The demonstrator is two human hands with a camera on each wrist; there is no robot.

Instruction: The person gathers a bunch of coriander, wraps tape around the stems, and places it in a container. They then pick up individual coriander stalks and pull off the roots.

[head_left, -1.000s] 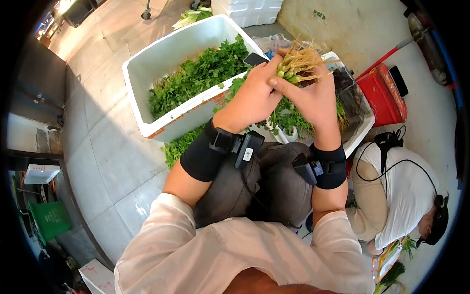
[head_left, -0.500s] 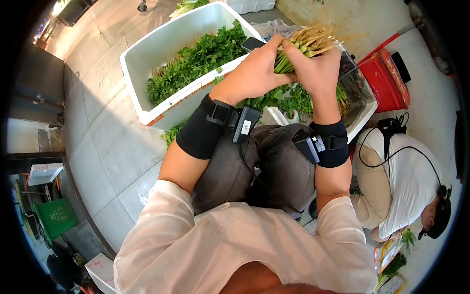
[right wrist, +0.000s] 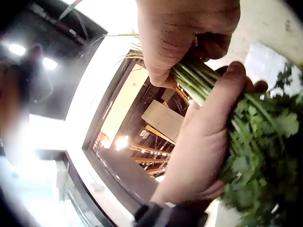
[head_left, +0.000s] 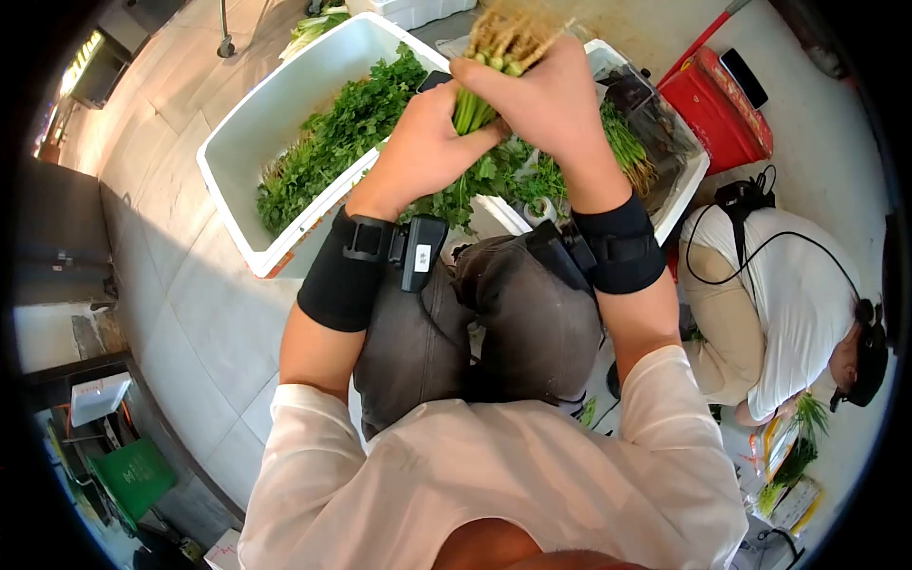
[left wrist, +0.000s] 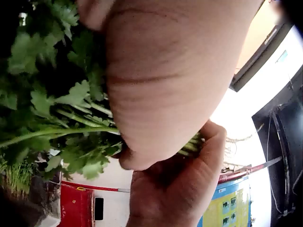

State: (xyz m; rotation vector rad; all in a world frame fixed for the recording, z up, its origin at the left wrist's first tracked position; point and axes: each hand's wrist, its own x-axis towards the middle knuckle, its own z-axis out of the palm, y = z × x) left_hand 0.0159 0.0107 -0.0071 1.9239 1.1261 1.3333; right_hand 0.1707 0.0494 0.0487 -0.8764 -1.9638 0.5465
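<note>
A bunch of coriander [head_left: 472, 111] with pale stem bases and tangled tan roots is held up in front of me by both hands. My left hand [head_left: 425, 142] grips the stems lower down, just above the leaves [right wrist: 265, 142]. Closer to the root end, my right hand [head_left: 549, 100] grips the same stems, its thumb lying across them. Green stems [right wrist: 191, 80] show between the two hands in the right wrist view. In the left wrist view my left palm [left wrist: 165, 80] covers much of the bunch, and leaves spread out on its far side.
A white foam box [head_left: 328, 204] with more leafy greens [head_left: 332, 142] stands at the left. Another foam box [head_left: 693, 169] with greens and dark plastic lies at the right, beside a red container [head_left: 717, 114] with a phone on it. Another person [head_left: 774, 285] crouches at the right.
The hands have shifted left in the head view with the bunch. Fingers that first hid the stems now leave a length of green stem showing below the roots.
</note>
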